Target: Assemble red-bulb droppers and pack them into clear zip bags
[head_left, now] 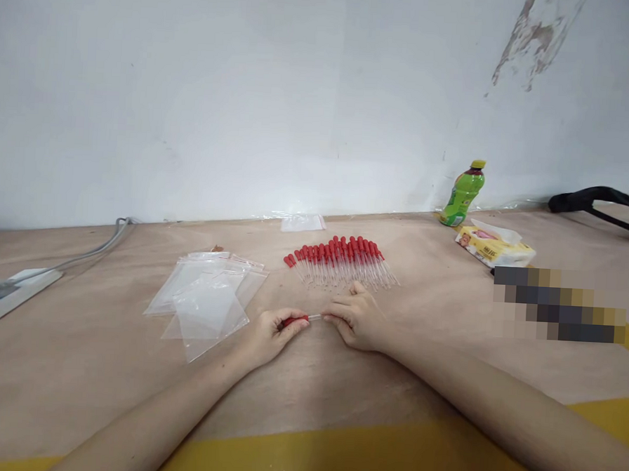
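Note:
Between my two hands lies one dropper (315,317) with a red rubber bulb and a clear tube, held level just above or on the table. My left hand (276,334) is closed around its red bulb. The fingertips of my right hand (356,318) pinch the clear tube at its other end. Just beyond my hands, a row of similar red-bulbed droppers (339,258) lies side by side, bulbs toward the wall and tubes toward me. Left of my left hand, several clear zip bags (205,303) overlap in a loose pile.
Another clear bag (303,223) lies by the wall. Back right stand a green bottle (461,195) and a yellow tissue pack (494,246), with a blurred-out item (558,304) nearer. A black frame (601,205) lies far right. A grey cable (100,247) crosses the left side.

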Available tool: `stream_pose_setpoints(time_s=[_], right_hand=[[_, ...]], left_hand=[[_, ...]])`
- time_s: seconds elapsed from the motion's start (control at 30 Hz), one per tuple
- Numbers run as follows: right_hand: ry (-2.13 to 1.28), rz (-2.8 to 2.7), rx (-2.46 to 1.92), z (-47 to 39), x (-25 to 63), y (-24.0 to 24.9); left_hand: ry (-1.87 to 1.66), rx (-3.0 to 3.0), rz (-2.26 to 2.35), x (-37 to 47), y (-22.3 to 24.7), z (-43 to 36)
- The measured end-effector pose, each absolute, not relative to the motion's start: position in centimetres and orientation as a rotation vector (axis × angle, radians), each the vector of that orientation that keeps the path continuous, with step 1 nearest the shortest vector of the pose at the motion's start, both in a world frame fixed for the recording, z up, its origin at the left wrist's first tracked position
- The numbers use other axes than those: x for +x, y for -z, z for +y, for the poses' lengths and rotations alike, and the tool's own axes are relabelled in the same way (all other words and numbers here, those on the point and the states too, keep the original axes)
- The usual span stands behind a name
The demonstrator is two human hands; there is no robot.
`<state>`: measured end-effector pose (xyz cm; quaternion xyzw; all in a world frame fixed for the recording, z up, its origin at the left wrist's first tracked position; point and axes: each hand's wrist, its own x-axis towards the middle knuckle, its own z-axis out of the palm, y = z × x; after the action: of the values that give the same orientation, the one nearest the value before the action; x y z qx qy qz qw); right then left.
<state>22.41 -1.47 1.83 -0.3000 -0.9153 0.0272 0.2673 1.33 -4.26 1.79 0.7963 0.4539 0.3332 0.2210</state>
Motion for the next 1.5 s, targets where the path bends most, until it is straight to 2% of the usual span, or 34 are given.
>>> stream_pose_setpoints(time_s=[0.17,0.43,0.8,0.9,1.07,1.23,1.4,1.5], right_hand=[[-0.181,-2.426,-0.880,-1.9,21.8,-1.4],[-0.305,-2.482,-0.882,-2.1,21.5,-1.6],[-0.517,-2.431,-0.984,-2.4,20.6,-1.6],[-0.622,-2.370,-0.998,-2.1,20.5,-1.6],[-0.777,-2.230,-0.949,-1.9,20.2,-1.7],[-0.575,-2.181,-0.937,-1.9,21.7,-1.2],[-0.272,-2.265,-0.995,-1.2,24.2,-0.9],[-0.235,-2.274,-1.022,-0.6,24.7,-0.7]], left_hand=[[-0.955,2.318,1.237,1.4,-1.9,-4.5],[-0.773,2.479,1.141,1.3,-2.1,-4.7],[-0.790,2.494,1.064,1.3,-2.0,-4.5],[-0.830,2.325,1.071,1.3,-2.0,-4.0],[-1.024,1.685,1.163,1.4,-2.3,-2.8],[-1.217,1.322,1.170,0.4,-3.7,-0.8],[-1.197,1.525,1.404,-0.1,-6.0,3.6],[-1.196,1.626,1.437,0.8,-6.9,5.5]])
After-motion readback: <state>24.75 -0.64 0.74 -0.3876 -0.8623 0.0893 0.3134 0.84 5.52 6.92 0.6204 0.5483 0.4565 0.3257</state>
